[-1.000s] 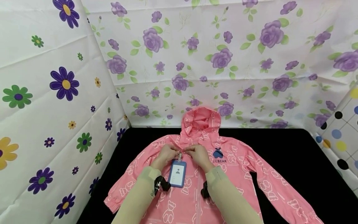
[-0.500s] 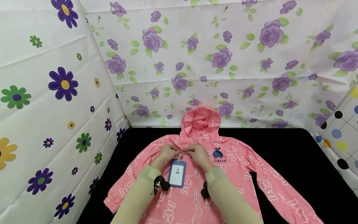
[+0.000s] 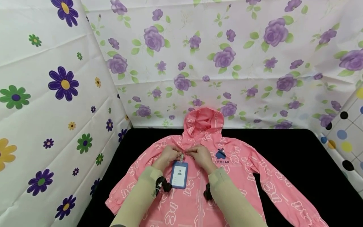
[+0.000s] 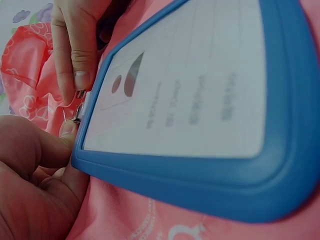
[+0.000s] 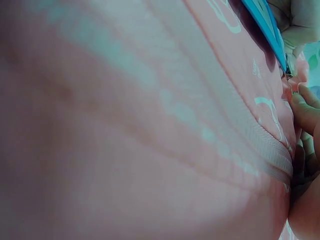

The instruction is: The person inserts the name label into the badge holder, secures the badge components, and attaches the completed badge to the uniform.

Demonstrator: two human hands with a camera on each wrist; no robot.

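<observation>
A pink hooded jacket (image 3: pixel 181 201) with white bear outlines lies spread out, front up. On its chest is an ID badge (image 3: pixel 179 175) in a blue frame, its metal clip (image 3: pixel 181 157) at the top. My left hand (image 3: pixel 170 154) pinches the clip between thumb and finger; in the left wrist view the badge (image 4: pixel 185 80) looms large beside this hand (image 4: pixel 35 170). Just right of the clip, my right hand (image 3: pixel 200 156) pinches the jacket's fabric. A thin metal wire (image 5: pixel 294 91) shows by the right thumb (image 5: pixel 303 107); exactly how it meets the cloth I cannot tell.
The jacket lies on a black tabletop (image 3: pixel 292 164). Flower-printed sheets hang behind (image 3: pixel 241 78) and at the left (image 3: pixel 39 126), with a dotted sheet (image 3: pixel 344 148) at the right. A blue LILBEAR print (image 3: pixel 221 155) marks the jacket's chest beside the right hand.
Hands, badge and jacket keep nearly the same place throughout. The head view shifts very slightly.
</observation>
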